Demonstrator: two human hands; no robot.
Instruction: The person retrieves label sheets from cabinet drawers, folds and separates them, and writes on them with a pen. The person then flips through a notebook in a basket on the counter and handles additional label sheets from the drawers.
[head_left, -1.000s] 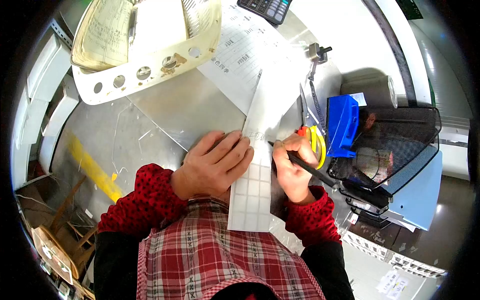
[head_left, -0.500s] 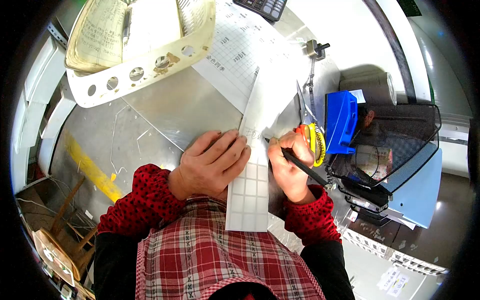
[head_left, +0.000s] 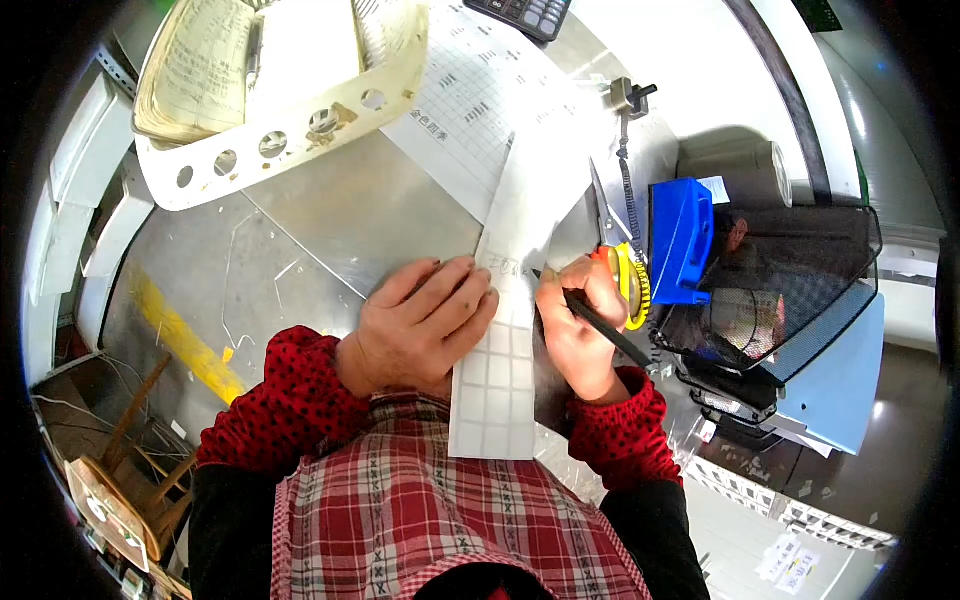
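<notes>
A long white strip (head_left: 511, 250) lies lengthwise before me, with a grid of pale squares (head_left: 497, 375) on its near end. Faint handwriting shows near its middle. My left hand (head_left: 420, 325) lies flat at the strip's left side, fingers stretched out and fingertips on its edge. Pinched in my right hand (head_left: 580, 335) is a black pen (head_left: 610, 330), its tip at the strip's right edge beside the writing. The strip's far part overlaps a printed sheet (head_left: 450, 130) with a table on it.
A cream plastic basket (head_left: 210, 185) holding an open notebook (head_left: 195, 80) and a pen stands at upper left. Scissors (head_left: 630, 285) with yellow and orange handles lie right of my right hand, near a blue plastic object (head_left: 682, 240) and a black mesh tray (head_left: 800, 330). A calculator (head_left: 525, 14) sits at the top.
The pen tip has shifted very slightly to the right by the handwriting, which looks a little longer. My left hand stays nearly in place.
</notes>
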